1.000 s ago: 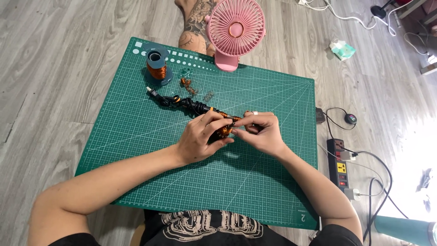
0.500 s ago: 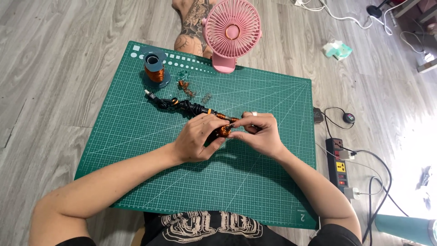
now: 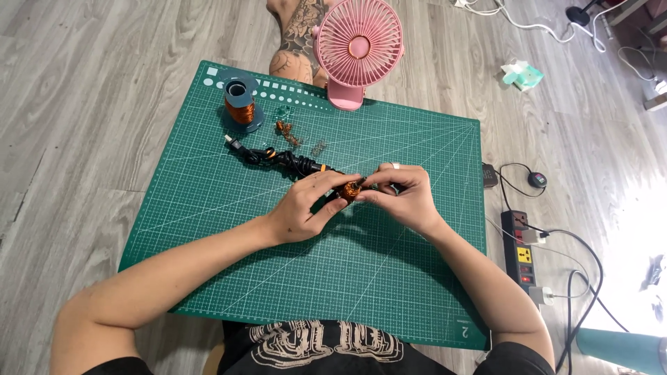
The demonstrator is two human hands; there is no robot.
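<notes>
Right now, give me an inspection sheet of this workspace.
Surface: green cutting mat on grey plank floor.
Job's things: small copper coil pinched between both hands; copper wire spool at the mat's far-left corner.
Clutter: copper scraps.
Grippers: left hand and right hand meet at the coil.
Cables: black cable bundled on the mat; power strip to the right.
Surroundings: pink fan.

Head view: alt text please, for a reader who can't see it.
Both hands, left hand and right hand, pinch a small copper wire coil over a green cutting mat. A copper wire spool, black cable and pink fan lie beyond.
</notes>
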